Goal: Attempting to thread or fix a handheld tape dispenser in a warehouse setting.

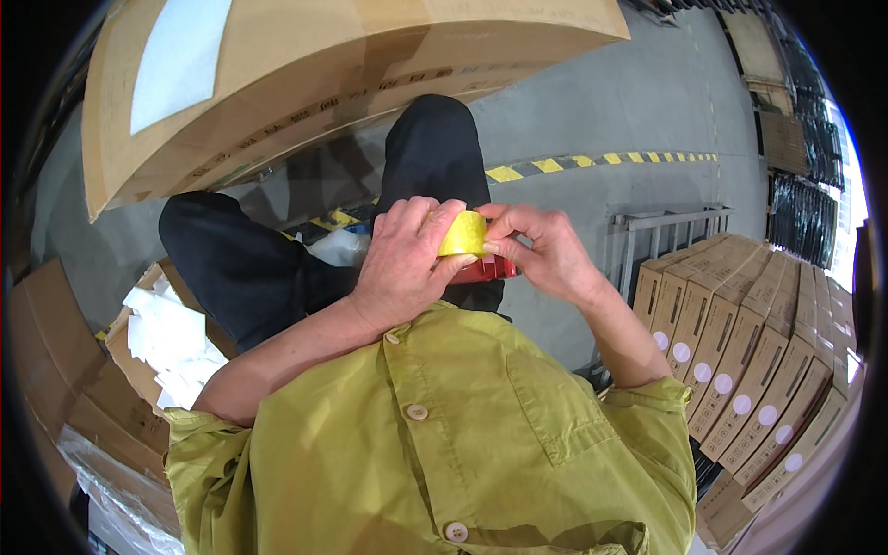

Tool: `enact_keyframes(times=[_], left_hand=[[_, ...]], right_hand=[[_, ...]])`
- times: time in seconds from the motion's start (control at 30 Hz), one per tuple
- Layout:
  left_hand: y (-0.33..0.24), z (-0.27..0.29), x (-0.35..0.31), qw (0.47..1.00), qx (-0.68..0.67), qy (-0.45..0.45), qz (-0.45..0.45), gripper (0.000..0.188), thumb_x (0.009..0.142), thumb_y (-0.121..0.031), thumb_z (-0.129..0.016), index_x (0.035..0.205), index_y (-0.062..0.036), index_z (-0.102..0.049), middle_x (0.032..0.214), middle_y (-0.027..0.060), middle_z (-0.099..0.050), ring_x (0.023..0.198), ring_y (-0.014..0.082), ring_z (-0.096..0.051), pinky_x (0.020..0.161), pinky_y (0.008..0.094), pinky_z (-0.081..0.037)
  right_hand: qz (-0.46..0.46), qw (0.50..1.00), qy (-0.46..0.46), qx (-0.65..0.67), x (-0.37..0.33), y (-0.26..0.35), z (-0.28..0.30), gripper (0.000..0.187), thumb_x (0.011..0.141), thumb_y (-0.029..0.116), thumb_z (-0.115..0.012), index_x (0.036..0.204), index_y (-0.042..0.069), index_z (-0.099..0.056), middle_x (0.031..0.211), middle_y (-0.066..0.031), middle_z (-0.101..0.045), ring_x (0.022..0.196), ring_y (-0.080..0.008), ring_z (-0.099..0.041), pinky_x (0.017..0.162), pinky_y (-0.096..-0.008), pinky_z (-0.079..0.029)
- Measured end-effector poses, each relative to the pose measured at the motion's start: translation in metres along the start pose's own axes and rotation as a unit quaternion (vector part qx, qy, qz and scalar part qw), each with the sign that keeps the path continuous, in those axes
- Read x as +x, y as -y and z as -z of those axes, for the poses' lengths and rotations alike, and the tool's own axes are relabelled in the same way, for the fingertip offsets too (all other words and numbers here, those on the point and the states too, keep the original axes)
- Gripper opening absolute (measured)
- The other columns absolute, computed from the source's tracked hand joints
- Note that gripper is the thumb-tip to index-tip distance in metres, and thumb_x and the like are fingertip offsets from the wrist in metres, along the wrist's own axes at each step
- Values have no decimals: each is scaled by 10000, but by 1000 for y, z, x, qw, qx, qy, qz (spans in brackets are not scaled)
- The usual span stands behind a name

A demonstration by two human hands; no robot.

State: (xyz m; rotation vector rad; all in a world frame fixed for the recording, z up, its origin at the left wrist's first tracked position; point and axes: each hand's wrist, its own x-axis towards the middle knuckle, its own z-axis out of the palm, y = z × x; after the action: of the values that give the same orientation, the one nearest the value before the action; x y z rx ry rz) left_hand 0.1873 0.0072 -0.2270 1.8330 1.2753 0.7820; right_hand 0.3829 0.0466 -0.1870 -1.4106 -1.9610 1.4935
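Observation:
A roll of yellow packing tape [462, 235] is held in front of my lap. My left hand [404, 250] wraps round it from the left, thumb below and fingers above. At the roll's right edge, my right hand [541, 242] has its thumb and forefinger pinched on the tape; whether a loose end is between them is too small to tell. A red object [491, 269], partly hidden by the roll and my hands, lies just beneath, by my dark trousers [432, 153].
A large cardboard box [370, 65] with a white foam sheet [180, 63] stands ahead. To the left, an open carton [120, 344] holds white scraps [171, 338]. Cartons [740, 342] stand in a row at right near a grey metal frame [673, 220]. Yellow-black tape [601, 159] marks the floor.

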Motion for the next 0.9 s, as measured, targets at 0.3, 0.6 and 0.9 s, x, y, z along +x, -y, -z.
enact_keyframes(times=[0.3,0.6,0.9], left_hand=[[0,-1,2,1000,1,5,3,522,739,-219,-698,1181,-42,-483,1028,124,-499,955,303,-491,834,391,-400],[-2,-2,4,1000,6,-6,8,501,754,-247,-674,1174,-46,-489,1021,123,-502,967,301,-491,840,398,-395],[-3,-3,2,1000,6,-8,-2,511,742,-233,-686,1178,-54,-488,1018,123,-500,957,300,-493,835,399,-396]], right_hand=[[46,995,-56,-70,-2,-5,-9,101,784,-16,-594,880,1,-565,976,-137,-639,709,-273,-619,634,-327,-498],[80,983,-104,-125,-17,7,-13,163,791,-17,-595,952,3,-586,1032,-177,-622,843,-332,-626,704,-358,-521],[148,943,-101,-280,-19,11,-18,204,714,-37,-592,907,0,-536,964,-174,-611,827,-340,-602,703,-383,-514]])
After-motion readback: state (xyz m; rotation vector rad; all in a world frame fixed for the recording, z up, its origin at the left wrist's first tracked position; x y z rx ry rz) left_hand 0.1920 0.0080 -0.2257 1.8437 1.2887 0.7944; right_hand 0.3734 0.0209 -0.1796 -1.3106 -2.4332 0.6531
